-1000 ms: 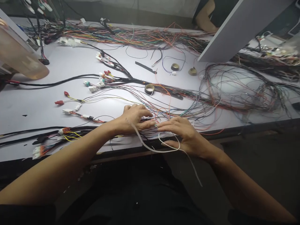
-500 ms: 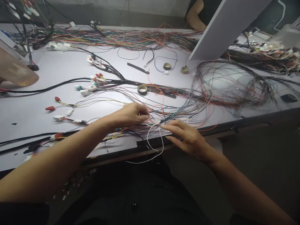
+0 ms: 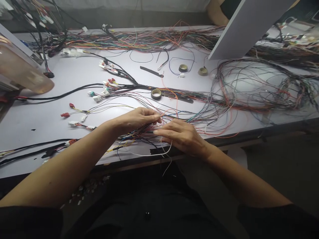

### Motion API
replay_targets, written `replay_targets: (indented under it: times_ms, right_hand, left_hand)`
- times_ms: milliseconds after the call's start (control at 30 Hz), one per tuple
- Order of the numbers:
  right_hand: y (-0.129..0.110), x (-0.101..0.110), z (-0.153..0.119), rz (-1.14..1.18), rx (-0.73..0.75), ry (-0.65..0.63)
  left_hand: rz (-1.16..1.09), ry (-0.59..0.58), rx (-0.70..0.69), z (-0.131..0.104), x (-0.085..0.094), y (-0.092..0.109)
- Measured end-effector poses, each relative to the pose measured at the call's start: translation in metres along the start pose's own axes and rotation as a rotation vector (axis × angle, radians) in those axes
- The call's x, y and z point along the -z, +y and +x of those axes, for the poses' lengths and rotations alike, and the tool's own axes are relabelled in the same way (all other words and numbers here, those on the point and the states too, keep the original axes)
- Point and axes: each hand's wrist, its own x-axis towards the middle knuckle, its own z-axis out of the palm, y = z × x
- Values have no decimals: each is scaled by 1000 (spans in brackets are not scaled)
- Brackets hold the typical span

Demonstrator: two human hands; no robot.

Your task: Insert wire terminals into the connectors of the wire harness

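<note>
Over the front of the table, my left hand (image 3: 142, 119) is closed, thumb and forefinger pinching wires from a loose multicoloured bundle (image 3: 136, 133). Close on its right, my right hand (image 3: 183, 136) has its fingers drawn together on the same bundle, thumb beneath. A thin white wire (image 3: 159, 154) comes out below the right hand, bends back to the left and hangs partly over the table edge. Exactly which strands sit between the fingertips is hidden. An orange wire (image 3: 171, 91) arches up just beyond both hands.
Behind the hands lies a black-wrapped wire harness (image 3: 147, 87) with white connectors (image 3: 97, 98). A tape roll (image 3: 156, 94) rests against it. Coiled wires (image 3: 224, 99) spread at right, below a slanted white panel (image 3: 245, 31). Another person's arm (image 3: 216, 13) shows at the back.
My right hand has moved left and its spread fingers have closed on the bundle. The left hand now pinches wires close to it. The white wire's loop has shifted, and the view has moved slightly.
</note>
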Motion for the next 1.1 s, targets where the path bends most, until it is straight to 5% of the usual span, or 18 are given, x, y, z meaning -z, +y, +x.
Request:
replay_targets:
  times_ms: [267, 433, 533, 667, 800, 900, 1100]
  right_hand:
    - [0, 29, -5, 136, -233, 77]
    - [5, 64, -13, 548, -482, -43]
    - [10, 74, -20, 708, -590, 48]
    - [17, 71, -26, 742, -628, 337]
    - [15, 59, -21, 765, -740, 419]
    - [12, 48, -13, 817, -838, 377]
    - [17, 36, -3, 758, -848, 141]
  left_hand:
    - [156, 92, -30, -1, 7, 2]
    - [69, -24, -8, 0, 4, 1]
    - [57, -13, -12, 1, 2, 0]
    - [128, 30, -52, 0, -1, 2]
    - [188, -7, -91, -1, 0, 10]
    - [228, -1, -89, -2, 0, 16]
    - [322, 263, -101, -7, -4, 18]
